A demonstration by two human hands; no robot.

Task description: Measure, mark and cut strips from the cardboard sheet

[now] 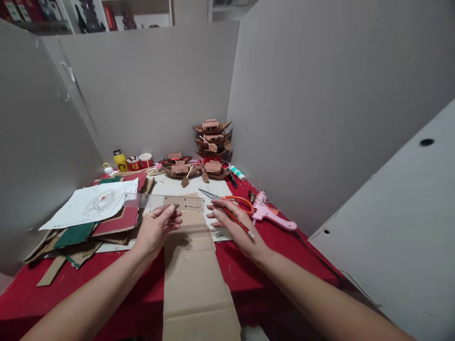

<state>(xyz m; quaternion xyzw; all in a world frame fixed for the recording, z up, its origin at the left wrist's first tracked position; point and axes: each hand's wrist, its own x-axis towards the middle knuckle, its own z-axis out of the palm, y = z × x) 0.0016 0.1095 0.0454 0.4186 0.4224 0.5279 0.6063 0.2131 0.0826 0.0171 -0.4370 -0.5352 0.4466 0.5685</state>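
My left hand (158, 227) has its fingers curled, with thumb and forefinger pinched at the lower edge of a clear plastic ruler (192, 204). The ruler lies across the far part of a long strip of brown cardboard (194, 274), which runs toward me over the table's front edge. In my right hand (236, 229) is a red pencil (237, 221), its eraser end pointing back toward my wrist. The fingertips of that hand are close to the ruler's right end. Just beyond it are scissors (245, 202) with orange handles, blades apart.
Left, a drawn-on paper sheet (95, 201) tops stacked cardboard (76, 234). At the back are several small model boats (213, 168), paper cups (145, 161) and a yellow bottle (121, 162). A pink glue gun (273, 217) lies right on the red tablecloth (245, 265). Grey panels (159, 94) enclose the table.
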